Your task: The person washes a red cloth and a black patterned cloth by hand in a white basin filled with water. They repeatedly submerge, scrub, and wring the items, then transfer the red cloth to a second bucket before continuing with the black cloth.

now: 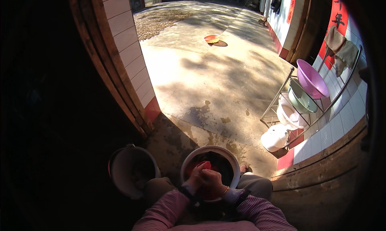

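Over a pale, round bucket point(236, 167) between my knees, both hands are pressed together around a wet-looking red cloth point(205, 164). My left hand point(195, 177) grips it, and a fold sticks out above the fingers. My right hand point(213, 180) closes on the same cloth from the other side, partly hiding it. Dark contents fill the bucket, too shaded to make out. More red shows inside it, below my wrists. A second pale bucket point(152, 158) stands by my left knee, tilted in view, its contents in deep shade.
At the right, a metal rack point(273, 102) holds a purple basin point(312, 80), a green basin point(301, 99) and a white basin point(286, 112). A white jug point(274, 137) stands low beside it. An orange basin point(212, 38) sits on the sunlit concrete. The wooden door frame point(111, 62) borders the left.
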Demonstrator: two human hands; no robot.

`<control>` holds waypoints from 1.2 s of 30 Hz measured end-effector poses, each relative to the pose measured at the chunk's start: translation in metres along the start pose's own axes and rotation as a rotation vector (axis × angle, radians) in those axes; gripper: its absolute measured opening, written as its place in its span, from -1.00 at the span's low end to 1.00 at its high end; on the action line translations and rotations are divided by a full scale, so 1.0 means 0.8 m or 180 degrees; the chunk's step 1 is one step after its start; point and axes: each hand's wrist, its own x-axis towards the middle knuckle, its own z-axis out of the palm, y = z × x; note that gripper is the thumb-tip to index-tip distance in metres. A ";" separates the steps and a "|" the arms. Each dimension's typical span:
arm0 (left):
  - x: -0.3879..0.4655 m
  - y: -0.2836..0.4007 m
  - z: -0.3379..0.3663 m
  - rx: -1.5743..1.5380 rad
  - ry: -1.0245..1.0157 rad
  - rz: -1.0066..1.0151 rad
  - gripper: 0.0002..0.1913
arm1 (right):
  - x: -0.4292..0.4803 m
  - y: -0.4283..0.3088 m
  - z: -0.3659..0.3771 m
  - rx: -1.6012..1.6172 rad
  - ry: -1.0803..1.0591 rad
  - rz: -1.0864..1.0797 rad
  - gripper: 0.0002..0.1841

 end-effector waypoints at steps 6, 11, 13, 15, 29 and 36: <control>-0.003 -0.043 -0.005 0.3419 0.0082 0.0995 -0.82 | 0.037 0.040 0.011 -0.0032 0.0323 0.0949 -0.55; -0.003 -0.032 0.006 0.4095 0.0728 0.2084 -0.80 | 0.039 0.069 0.000 -0.0279 0.0650 0.1756 -0.54; 0.006 -0.023 0.001 0.2441 0.0598 0.1281 -0.82 | 0.014 0.049 0.016 0.0587 0.0668 0.1563 -0.59; 0.017 -0.018 -0.002 -0.0187 0.0898 0.0371 -0.85 | 0.001 0.038 0.029 0.0583 0.0545 0.0492 -0.62; 0.060 -0.002 -0.013 0.2036 0.1514 0.1502 -0.55 | -0.013 0.227 0.018 0.0750 0.0361 0.1882 -0.72; 0.076 -0.022 -0.047 0.5663 0.1683 0.1130 -0.34 | -0.032 0.213 0.059 -0.1013 -0.1082 0.2055 -0.76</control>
